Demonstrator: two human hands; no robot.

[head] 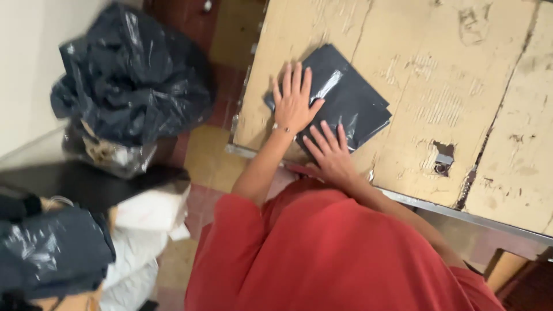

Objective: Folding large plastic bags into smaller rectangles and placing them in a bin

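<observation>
Folded bag [345,103]: dark grey plastic, glossy, folded into a flat rough square; lies on the table near its left corner, turned at an angle to the edges, with layered edges showing at its right side.
Left hand [294,99]: laid palm down on the left part of the folded bag, fingers straight and slightly fanned, pointing away from the body, thumb angled out to the right; nothing is pinched or enclosed, the hand presses flat. A thin bracelet sits at the wrist.
Left forearm: bare, running from the red sleeve up and to the right toward the table edge.
Right hand [330,154]: palm down at the near edge of the folded bag, fingers extended and a little apart, tips resting on the plastic; flat contact, no grasp.
Table [461,69]: top covered in worn, scuffed cardboard with cracks and a torn hole exposing metal; metal rim along the near edge.
Red garment [322,253]: worn by the person, fills the lower centre of the view.
Full black bags [132,75]: bulging plastic sacks on the floor, well to the left of the table.
White packages [151,210]: stacked at lower left beside more dark plastic.
Floor [208,161]: tiled in yellow and red.
</observation>
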